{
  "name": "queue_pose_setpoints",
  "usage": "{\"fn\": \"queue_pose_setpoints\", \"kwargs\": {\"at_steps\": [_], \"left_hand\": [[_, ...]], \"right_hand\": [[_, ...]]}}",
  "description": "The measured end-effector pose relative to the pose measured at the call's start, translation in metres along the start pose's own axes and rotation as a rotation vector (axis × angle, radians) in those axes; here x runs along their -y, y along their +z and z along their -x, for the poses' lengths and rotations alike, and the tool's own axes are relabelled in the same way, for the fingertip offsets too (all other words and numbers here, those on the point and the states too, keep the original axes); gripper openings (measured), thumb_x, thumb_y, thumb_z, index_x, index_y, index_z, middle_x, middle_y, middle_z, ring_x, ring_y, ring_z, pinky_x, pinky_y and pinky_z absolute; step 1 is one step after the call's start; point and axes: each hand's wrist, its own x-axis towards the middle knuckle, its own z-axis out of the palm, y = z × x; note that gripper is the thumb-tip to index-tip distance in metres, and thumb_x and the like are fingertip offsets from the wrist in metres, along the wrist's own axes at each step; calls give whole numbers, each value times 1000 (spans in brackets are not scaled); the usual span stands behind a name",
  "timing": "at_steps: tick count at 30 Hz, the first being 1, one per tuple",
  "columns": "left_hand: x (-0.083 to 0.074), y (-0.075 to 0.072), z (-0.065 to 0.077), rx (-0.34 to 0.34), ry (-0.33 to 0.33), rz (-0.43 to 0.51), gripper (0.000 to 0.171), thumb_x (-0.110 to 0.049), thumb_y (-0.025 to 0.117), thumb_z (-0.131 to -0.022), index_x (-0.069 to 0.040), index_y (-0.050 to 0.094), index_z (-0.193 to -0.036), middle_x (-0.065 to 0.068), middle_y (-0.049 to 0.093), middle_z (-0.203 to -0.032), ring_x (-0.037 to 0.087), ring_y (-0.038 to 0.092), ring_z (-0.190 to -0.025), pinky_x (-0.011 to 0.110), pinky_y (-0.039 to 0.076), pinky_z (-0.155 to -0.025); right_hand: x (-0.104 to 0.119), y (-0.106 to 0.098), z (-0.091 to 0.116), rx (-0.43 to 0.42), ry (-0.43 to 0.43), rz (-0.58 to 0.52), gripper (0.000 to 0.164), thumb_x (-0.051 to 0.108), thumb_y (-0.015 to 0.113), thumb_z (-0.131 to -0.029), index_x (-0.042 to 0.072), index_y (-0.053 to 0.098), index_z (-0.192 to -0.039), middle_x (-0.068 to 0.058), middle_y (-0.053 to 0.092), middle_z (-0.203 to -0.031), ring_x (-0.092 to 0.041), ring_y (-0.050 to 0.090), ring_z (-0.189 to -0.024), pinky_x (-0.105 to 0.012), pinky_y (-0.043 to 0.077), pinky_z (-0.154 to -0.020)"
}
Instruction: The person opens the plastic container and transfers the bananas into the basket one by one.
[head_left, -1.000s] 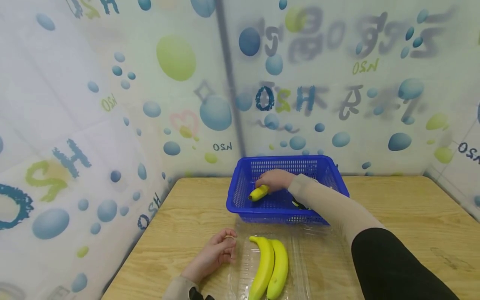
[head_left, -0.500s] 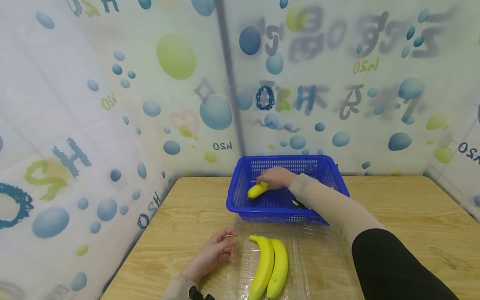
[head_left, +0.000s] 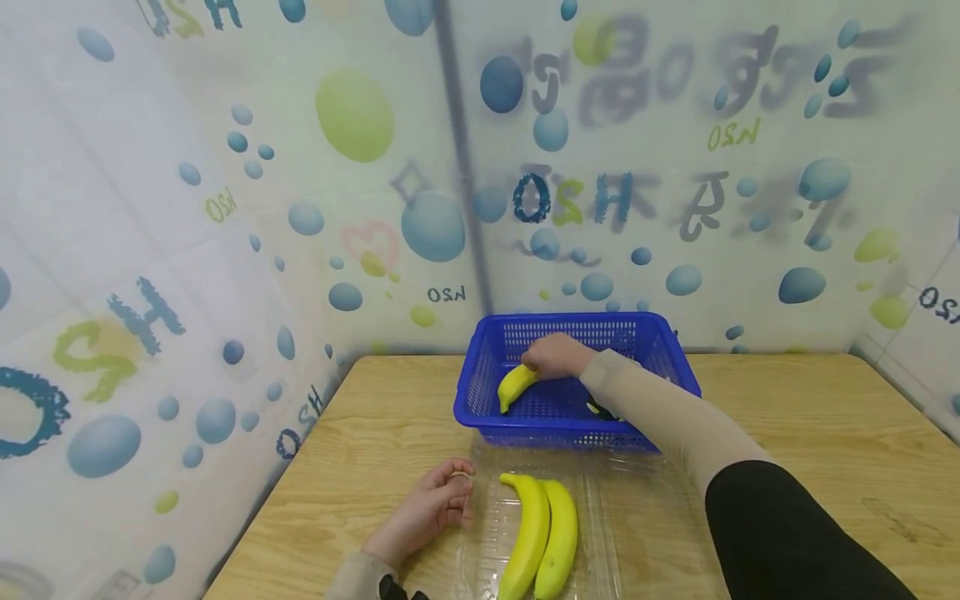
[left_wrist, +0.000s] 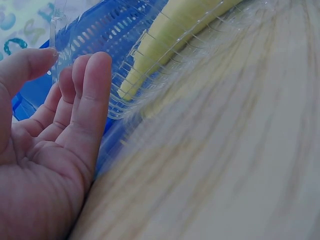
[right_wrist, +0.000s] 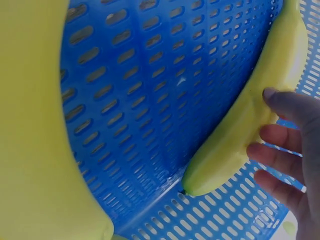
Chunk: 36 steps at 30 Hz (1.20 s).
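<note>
My right hand (head_left: 558,357) reaches into the blue perforated basket (head_left: 570,437) and pinches a yellow banana (head_left: 516,385) between thumb and fingertips. In the right wrist view this banana (right_wrist: 235,130) lies along the basket's wall, its lower tip greenish. Another banana (right_wrist: 30,120) fills the left of that view, close to the camera. My left hand (head_left: 427,504) is beside the left edge of a clear plastic container (head_left: 491,533), fingers loosely bent. The left wrist view shows a gap between its thumb and fingers at the plastic edge. Two bananas (head_left: 527,533) lie side by side in the container.
The wooden table (head_left: 375,417) carries the basket at its back edge, with the clear container directly in front. A transparent lid half (head_left: 645,525) spreads to the container's right, under my right arm. A printed curtain (head_left: 360,208) hangs behind and at the left.
The banana in my right hand has turned, its free tip swinging from leftward to downward. That hand has shifted slightly right. My left hand and the two bananas in the container stay put.
</note>
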Motion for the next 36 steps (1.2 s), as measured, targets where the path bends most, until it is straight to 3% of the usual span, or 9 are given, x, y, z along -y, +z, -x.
{"fn": "queue_pose_setpoints", "kwargs": {"at_steps": [6, 12, 21, 30, 36], "left_hand": [[1, 0, 0, 11, 11, 5, 15, -6, 51, -96, -12, 46, -109, -2, 53, -74, 9, 56, -64, 27, 55, -64], [2, 2, 0, 7, -3, 3, 16, -8, 51, -97, -13, 46, -111, -1, 54, -74, 9, 56, -64, 26, 54, -64], [1, 1, 2, 13, 21, 4, 15, -6, 50, -97, -13, 47, -109, -2, 54, -74, 8, 56, -64, 26, 54, -63], [1, 1, 2, 4, 4, -4, 16, -7, 51, -97, -12, 47, -111, -3, 52, -75, 10, 56, -66, 28, 54, -65], [0, 2, 1, -15, 1, -19, 16, -8, 51, -97, -9, 45, -112, -1, 53, -78, 10, 56, -67, 28, 53, -65]], "right_hand": [[0, -2, 1, 40, 28, -75, 14, 22, 74, -84, 14, 74, -96, 1, 70, -90, -16, 63, -79, -33, 54, -73], [-2, -8, 4, 101, 53, -127, 18, 23, 75, -84, 14, 75, -99, 1, 70, -94, -15, 62, -79, -34, 54, -75], [-14, -55, 23, 82, 186, -307, 25, 22, 67, -91, 11, 71, -113, -4, 68, -105, -18, 61, -91, -37, 52, -80], [-6, -93, 65, 51, 184, -398, 24, 24, 65, -93, 12, 69, -113, -1, 67, -104, -17, 62, -93, -36, 52, -81], [15, -99, 105, -42, 161, -435, 21, 27, 67, -92, 14, 71, -108, 4, 67, -99, -12, 61, -88, -34, 52, -79]]}}
